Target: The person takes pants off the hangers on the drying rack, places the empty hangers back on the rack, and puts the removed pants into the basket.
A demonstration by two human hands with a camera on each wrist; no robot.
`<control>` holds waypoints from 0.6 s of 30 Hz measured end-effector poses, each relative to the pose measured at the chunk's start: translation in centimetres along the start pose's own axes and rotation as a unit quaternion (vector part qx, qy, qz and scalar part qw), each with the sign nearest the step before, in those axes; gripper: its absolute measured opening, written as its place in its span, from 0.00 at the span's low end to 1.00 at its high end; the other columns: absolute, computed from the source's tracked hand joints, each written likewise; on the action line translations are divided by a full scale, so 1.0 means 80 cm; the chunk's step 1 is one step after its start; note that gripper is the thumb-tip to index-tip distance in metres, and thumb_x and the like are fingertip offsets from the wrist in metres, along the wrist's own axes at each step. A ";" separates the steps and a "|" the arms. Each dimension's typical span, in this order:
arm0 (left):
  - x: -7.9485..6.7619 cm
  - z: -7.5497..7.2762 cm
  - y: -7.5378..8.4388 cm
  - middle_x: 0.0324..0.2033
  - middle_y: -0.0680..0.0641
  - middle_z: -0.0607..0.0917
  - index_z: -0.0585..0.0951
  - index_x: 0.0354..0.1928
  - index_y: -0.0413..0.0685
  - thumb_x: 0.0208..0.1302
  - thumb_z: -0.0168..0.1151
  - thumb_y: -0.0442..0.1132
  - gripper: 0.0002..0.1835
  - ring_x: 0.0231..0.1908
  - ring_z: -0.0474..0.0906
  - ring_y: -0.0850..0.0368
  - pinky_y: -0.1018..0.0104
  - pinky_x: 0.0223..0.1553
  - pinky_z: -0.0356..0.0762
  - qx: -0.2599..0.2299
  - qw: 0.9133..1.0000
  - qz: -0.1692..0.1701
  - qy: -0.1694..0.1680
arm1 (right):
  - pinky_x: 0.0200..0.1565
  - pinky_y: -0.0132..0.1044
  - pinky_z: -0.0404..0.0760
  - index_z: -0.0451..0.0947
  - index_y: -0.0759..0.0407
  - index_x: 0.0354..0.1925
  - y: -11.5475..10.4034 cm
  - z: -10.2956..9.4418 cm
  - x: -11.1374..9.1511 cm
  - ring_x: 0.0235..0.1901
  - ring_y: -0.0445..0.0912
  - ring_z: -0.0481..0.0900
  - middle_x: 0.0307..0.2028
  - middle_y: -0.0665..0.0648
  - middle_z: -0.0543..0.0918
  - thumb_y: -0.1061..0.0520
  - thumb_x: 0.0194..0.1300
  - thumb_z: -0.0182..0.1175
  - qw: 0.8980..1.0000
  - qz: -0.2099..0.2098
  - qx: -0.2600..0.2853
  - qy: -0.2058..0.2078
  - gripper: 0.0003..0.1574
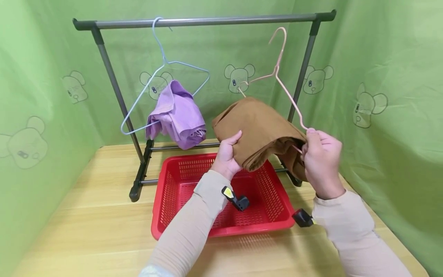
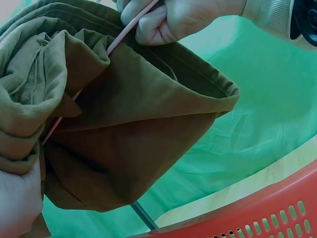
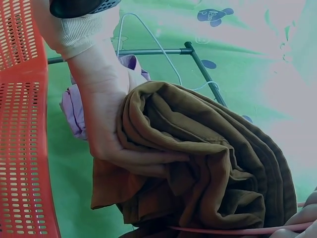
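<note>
My right hand (image 1: 322, 161) grips the lower right corner of a pink wire hanger (image 1: 277, 68), whose hook appears below the rack's rail and apart from it. Over the hanger's bottom bar lies a folded brown garment (image 1: 259, 130). My left hand (image 1: 226, 157) holds this garment by its near left side, thumb on top. In the right wrist view, the left fingers go under the thick folds; the left wrist view shows the pink bar passing through the cloth. To the left, a purple garment (image 1: 180, 115) hangs over a blue hanger (image 1: 165, 61) hooked on the rail.
A metal clothes rack (image 1: 207, 22) stands at the back of the wooden table (image 1: 86, 215). Below my hands, a red perforated basket (image 1: 257, 227) sits in front of the rack. Green curtains (image 1: 398, 161) with bear prints surround the table.
</note>
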State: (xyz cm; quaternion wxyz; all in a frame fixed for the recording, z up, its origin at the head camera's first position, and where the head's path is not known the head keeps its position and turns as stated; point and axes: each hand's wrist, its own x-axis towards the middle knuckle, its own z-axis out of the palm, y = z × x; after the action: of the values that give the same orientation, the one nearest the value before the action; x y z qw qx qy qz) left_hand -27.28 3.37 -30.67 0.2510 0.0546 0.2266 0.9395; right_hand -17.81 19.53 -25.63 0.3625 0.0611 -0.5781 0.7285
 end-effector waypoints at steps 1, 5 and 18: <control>0.000 0.000 0.000 0.32 0.50 0.83 0.76 0.39 0.46 0.74 0.47 0.40 0.09 0.32 0.82 0.58 0.66 0.35 0.81 -0.001 1.000 0.001 -0.002 | 0.09 0.28 0.54 0.59 0.70 0.12 0.001 0.000 0.000 0.06 0.38 0.58 0.05 0.53 0.63 0.66 0.71 0.49 1.000 -0.001 -0.004 -0.002 0.29; -0.001 0.000 0.001 0.32 0.50 0.83 0.76 0.40 0.46 0.74 0.46 0.40 0.09 0.33 0.82 0.58 0.66 0.36 0.81 -0.010 1.000 0.006 -0.005 | 0.08 0.28 0.53 0.59 0.72 0.12 0.002 0.000 -0.001 0.06 0.38 0.58 0.05 0.52 0.63 0.66 0.71 0.48 1.000 -0.007 -0.013 -0.006 0.29; 0.001 0.003 0.001 0.32 0.50 0.83 0.76 0.39 0.45 0.74 0.46 0.40 0.10 0.33 0.82 0.58 0.66 0.36 0.81 -0.016 1.000 0.007 -0.011 | 0.09 0.28 0.56 0.63 0.72 0.13 0.000 -0.003 -0.002 0.06 0.39 0.60 0.05 0.52 0.64 0.65 0.71 0.50 1.000 0.009 -0.024 0.000 0.28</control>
State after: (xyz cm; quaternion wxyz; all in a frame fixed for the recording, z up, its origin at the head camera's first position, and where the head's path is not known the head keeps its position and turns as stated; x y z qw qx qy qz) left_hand -27.35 3.50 -30.42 0.2478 0.0627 0.2087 0.9440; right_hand -17.57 19.68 -25.81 0.3578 0.0469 -0.5959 0.7174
